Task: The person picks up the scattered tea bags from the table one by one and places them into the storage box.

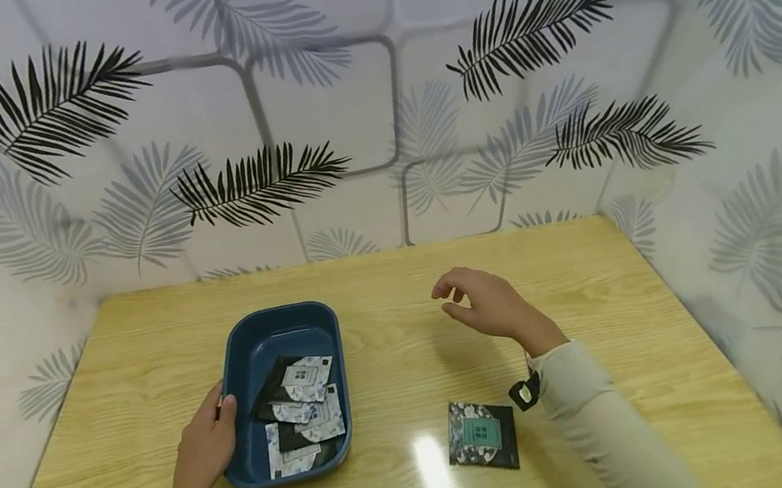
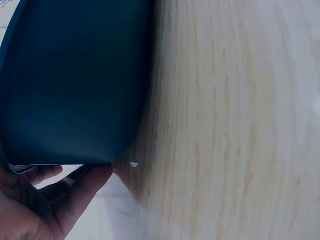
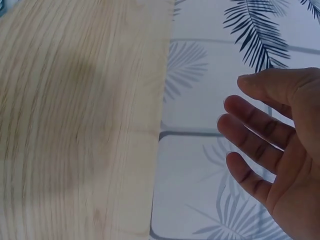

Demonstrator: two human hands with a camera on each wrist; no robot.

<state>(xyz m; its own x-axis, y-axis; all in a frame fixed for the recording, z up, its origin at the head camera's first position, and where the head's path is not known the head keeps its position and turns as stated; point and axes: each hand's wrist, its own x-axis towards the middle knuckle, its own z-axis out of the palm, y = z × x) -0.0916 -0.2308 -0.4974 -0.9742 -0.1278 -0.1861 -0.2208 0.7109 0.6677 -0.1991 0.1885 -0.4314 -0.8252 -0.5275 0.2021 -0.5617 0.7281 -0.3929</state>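
A dark blue plastic bin (image 1: 290, 326) sits on the left part of the table. My left hand (image 1: 204, 445) grips its left side, thumb at the rim; in the left wrist view the fingers (image 2: 85, 192) reach along the bin's outer wall (image 2: 75, 85). Several black-and-white floral sachets (image 1: 321, 415) lie overlapping inside. My right hand (image 1: 486, 301) hovers above the table, fingers loosely bent and nothing in them. Nearer the front, below that hand, a dark floral sachet with a green label (image 1: 482, 434) lies flat.
The wooden table (image 1: 391, 345) ends at the back against a leaf-patterned cloth (image 1: 342, 116), which also rises along both sides. A small edge of something shows beside the right cuff, mostly hidden by the sleeve (image 1: 588, 392).
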